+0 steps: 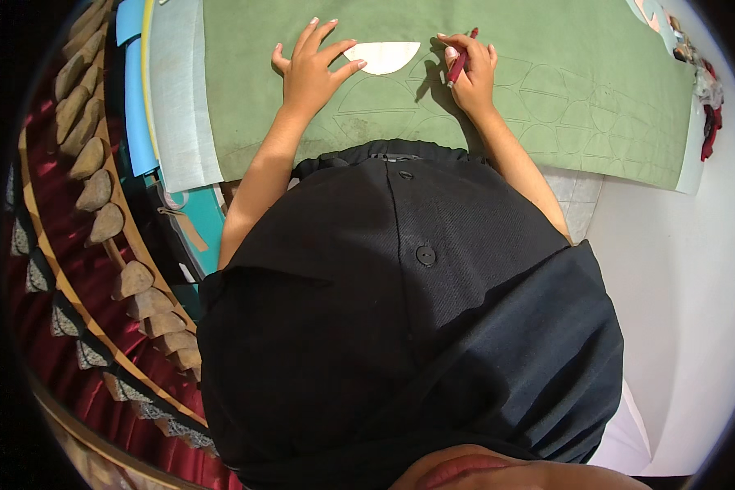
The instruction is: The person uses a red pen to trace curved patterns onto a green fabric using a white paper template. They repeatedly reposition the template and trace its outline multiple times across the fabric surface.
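Template being held by left hand, fingers mostly splayed, pen being gripped by right hand, green sheet beneath

Upper centre: left hand, fingers spread, thumb and forefinger at left end of white half-round template. To its right, right hand grips dark red pen. Green sheet beneath, faint curved outlines at upper right. Centre: black buttoned shirt.

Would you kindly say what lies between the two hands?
In the head view, a white semicircular piece lies between the left hand and right hand, on the green sheet.
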The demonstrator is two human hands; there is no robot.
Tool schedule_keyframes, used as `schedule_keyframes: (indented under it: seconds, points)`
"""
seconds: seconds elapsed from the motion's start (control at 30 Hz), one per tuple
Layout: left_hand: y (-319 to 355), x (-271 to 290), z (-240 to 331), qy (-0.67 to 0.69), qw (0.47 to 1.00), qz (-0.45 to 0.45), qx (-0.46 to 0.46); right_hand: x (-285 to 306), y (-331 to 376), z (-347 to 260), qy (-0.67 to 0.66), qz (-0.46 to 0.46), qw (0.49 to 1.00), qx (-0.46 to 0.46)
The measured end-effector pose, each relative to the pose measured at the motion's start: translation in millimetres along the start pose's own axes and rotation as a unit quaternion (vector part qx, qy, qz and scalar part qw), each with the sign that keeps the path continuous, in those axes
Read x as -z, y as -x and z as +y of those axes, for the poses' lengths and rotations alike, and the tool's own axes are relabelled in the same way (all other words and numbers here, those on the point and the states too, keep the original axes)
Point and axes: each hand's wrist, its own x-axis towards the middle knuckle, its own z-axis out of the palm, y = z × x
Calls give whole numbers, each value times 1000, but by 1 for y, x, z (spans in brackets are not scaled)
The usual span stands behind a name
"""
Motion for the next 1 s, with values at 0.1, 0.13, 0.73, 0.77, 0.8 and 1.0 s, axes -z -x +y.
schedule_keyframes:
  seconds: [0.1,0.13,0.73,0.77,0.8,1.0]
  points:
    - [-1,-1,1,0,1000,2,-4,1,0,-3,15,-38,999,18]
    - [-1,-1,1,1,1000,1,-4,1,-1,-5,23,-53,998,24]
    - [1,-3,3,-5,1000,1,1,1,-2,-4,66,-122,990,36]
    - [1,-3,3,-5,1000,1,2,1,-2,-4,67,-126,989,34]
    - [1,-4,3,-5,1000,1,3,2,-2,-5,65,-126,989,31]
    - [1,-2,3,-12,1000,-3,0,0,-1,-3,62,-107,992,38]
